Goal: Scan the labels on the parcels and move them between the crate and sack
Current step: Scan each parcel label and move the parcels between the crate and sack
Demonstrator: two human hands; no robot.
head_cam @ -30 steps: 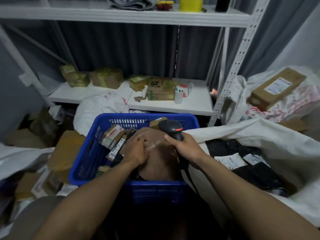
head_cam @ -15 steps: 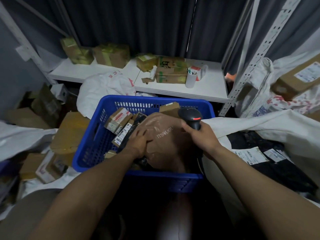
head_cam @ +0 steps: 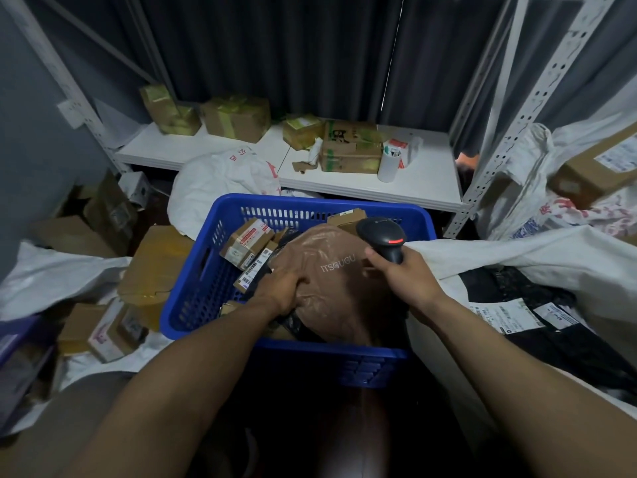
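While both arms reach forward, the left hand [head_cam: 281, 292] has its fingers curled over the near-left edge of the brown plastic mailer bag [head_cam: 332, 276], gripping it where it lies on top of the load in the blue slotted plastic crate [head_cam: 193, 281]. White lettering shows across the bag's face. At the bag's two o'clock, the right hand [head_cam: 404, 281] is wrapped tight around the handle of the black handheld barcode scanner [head_cam: 382, 234], a red bar lit on its head, the head sitting just above the bag's far-right corner. At the bag's ten o'clock, small labelled cardboard boxes [head_cam: 246, 240] are packed into the crate, touching one another. Off at the crate's three o'clock lies the big white woven sack [head_cam: 517, 258], its mouth open, with black poly mailers [head_cam: 551, 305] carrying white labels inside. At twelve o'clock, beyond the crate, a low white shelf [head_cam: 344, 186] carries taped cardboard cartons [head_cam: 236, 117].
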